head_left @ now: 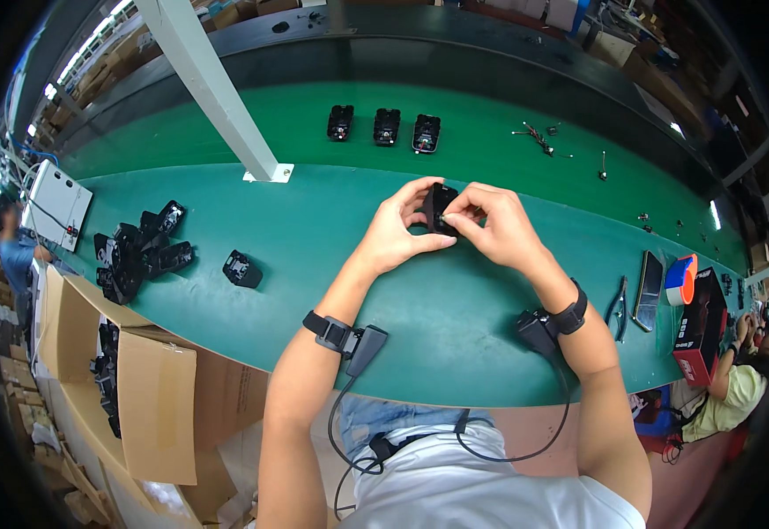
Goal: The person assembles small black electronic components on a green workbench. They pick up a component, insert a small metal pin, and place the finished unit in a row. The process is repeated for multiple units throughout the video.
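Above the middle of the green table, my left hand grips a small black plastic housing, fingers behind it and thumb along its lower edge. My right hand is closed in a pinch against the housing's right side. A tiny light-coloured bit shows at those fingertips, too small to name. Three similar black housings with parts inside stand in a row on the brighter green strip beyond my hands. Another single housing lies on the table to the left, near a heap of black housings.
A white post rises from the table at back left. Thin cables lie at far right. Pliers, a dark flat device, an orange-and-blue tape roll and a red-black box sit right. Cardboard boxes stand lower left; a co-worker sits right.
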`<move>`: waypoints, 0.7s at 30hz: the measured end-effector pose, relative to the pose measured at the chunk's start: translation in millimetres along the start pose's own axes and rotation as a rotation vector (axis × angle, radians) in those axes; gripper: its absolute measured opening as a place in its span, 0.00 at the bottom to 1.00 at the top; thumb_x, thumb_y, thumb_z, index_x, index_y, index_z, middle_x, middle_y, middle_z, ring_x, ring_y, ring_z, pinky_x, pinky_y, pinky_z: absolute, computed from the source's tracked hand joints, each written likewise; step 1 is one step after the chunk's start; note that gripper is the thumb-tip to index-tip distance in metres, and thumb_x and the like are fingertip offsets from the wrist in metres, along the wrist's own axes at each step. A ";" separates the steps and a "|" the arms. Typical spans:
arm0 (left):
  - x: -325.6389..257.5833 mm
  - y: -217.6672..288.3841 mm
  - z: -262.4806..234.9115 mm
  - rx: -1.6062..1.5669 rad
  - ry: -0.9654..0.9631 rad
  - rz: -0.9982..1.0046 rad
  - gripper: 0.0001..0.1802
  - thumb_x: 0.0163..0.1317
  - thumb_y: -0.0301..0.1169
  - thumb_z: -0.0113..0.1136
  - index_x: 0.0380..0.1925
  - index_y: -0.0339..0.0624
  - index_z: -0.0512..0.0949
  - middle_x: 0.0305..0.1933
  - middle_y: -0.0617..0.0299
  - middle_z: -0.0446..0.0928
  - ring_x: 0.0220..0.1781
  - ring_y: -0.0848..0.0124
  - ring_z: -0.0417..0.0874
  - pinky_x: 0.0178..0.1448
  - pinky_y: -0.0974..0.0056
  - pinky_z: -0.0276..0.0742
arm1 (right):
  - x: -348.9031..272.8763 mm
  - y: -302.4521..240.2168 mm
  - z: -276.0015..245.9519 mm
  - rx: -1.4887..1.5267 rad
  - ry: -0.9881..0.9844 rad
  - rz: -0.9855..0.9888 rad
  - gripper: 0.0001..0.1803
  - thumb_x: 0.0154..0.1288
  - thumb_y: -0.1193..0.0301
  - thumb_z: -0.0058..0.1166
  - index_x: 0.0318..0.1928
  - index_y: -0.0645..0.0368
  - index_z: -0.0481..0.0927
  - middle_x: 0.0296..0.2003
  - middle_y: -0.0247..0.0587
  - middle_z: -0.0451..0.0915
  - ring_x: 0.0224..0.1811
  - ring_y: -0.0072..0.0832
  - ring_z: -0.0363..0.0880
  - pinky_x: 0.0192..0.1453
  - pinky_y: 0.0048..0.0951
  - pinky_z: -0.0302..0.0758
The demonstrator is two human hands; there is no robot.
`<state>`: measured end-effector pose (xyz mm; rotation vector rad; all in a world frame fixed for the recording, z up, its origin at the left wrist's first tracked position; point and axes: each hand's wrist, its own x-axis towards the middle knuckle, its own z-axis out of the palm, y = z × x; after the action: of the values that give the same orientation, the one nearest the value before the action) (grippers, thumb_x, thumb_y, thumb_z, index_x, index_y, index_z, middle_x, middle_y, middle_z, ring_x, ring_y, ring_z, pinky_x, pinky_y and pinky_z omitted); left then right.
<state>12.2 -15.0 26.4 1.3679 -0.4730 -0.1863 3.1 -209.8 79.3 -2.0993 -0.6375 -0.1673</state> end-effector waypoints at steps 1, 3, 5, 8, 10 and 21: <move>-0.2 1.0 -0.2 0.023 -0.003 0.006 0.45 0.45 0.22 0.78 0.65 0.38 0.68 0.61 0.56 0.75 0.63 0.66 0.76 0.64 0.59 0.74 | -0.2 0.3 0.6 -0.015 -0.002 -0.017 0.04 0.58 0.75 0.63 0.32 0.63 0.83 0.25 0.41 0.78 0.27 0.31 0.79 0.33 0.31 0.76; -0.2 1.8 -0.7 0.068 -0.010 0.018 0.45 0.45 0.22 0.78 0.66 0.38 0.68 0.61 0.56 0.74 0.63 0.66 0.76 0.64 0.58 0.74 | -1.3 0.5 1.9 -0.044 -0.005 -0.051 0.04 0.58 0.75 0.63 0.31 0.63 0.83 0.25 0.40 0.78 0.27 0.29 0.79 0.33 0.30 0.76; -0.4 -1.0 -4.0 0.043 -0.014 0.009 0.45 0.46 0.21 0.77 0.67 0.38 0.67 0.61 0.56 0.74 0.62 0.66 0.76 0.63 0.59 0.75 | -2.6 0.9 3.6 -0.001 -0.037 -0.003 0.05 0.59 0.73 0.64 0.34 0.62 0.85 0.31 0.40 0.80 0.30 0.28 0.80 0.36 0.30 0.78; 0.0 0.5 -5.3 -0.088 -0.016 -0.047 0.45 0.47 0.21 0.77 0.68 0.38 0.67 0.61 0.57 0.75 0.61 0.67 0.76 0.62 0.61 0.76 | -2.8 6.3 3.1 0.114 -0.057 0.016 0.07 0.60 0.72 0.64 0.39 0.60 0.87 0.45 0.42 0.79 0.40 0.30 0.80 0.43 0.31 0.80; -1.2 6.5 -5.1 -0.147 -0.002 -0.077 0.43 0.50 0.21 0.75 0.68 0.37 0.67 0.61 0.59 0.73 0.60 0.68 0.77 0.60 0.63 0.77 | -1.2 10.1 -5.6 0.151 -0.085 -0.046 0.10 0.60 0.71 0.65 0.42 0.58 0.89 0.57 0.44 0.76 0.50 0.34 0.80 0.50 0.33 0.80; -1.5 14.5 4.0 0.391 0.170 0.324 0.35 0.56 0.47 0.73 0.62 0.45 0.76 0.58 0.57 0.68 0.52 0.68 0.78 0.53 0.63 0.78 | -9.1 9.5 8.7 1.015 -0.165 0.352 0.19 0.60 0.76 0.66 0.52 0.68 0.83 0.70 0.51 0.65 0.60 0.33 0.78 0.64 0.33 0.76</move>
<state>7.0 -15.1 40.5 1.6473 -0.6008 0.3017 -1.0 -210.5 64.1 -1.2000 -0.3165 0.4506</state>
